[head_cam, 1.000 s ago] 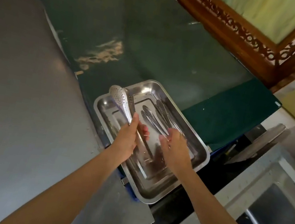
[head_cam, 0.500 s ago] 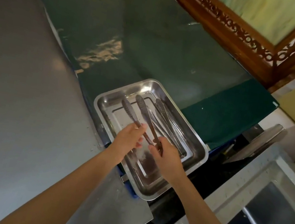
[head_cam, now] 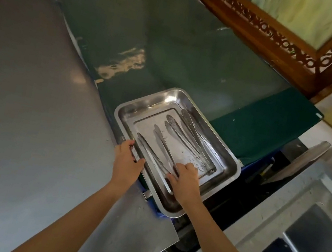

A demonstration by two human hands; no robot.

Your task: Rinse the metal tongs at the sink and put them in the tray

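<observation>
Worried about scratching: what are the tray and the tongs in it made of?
Both look like stainless steel. The tray is polished: its walls mirror the surroundings. The tongs are bright silver metal with perforated tips and shiny arms. The grade cannot be told. The right hand rests on them.

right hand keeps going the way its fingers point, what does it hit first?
The right hand already rests in the tray, fingers pointing up-left along the floor. First in line look like the nearest tongs, at the fingertips; actual contact is unclear.

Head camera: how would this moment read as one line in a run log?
stage: tongs lying in tray | left hand: gripping tray rim | right hand: resting on tongs' handle ends | sink: unused
</observation>
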